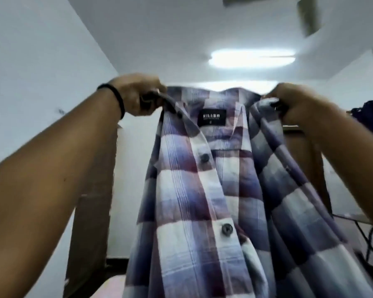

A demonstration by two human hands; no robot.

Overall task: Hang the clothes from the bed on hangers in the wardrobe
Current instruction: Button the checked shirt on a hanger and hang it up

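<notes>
Both hands hold a plaid button-up shirt (202, 190) up high by its shoulders, front open, black neck label facing the camera. The left hand (138, 94) grips the left shoulder edge; the right hand (297, 102) clutches the right. White wall (30, 72) stands well apart on the left.
</notes>
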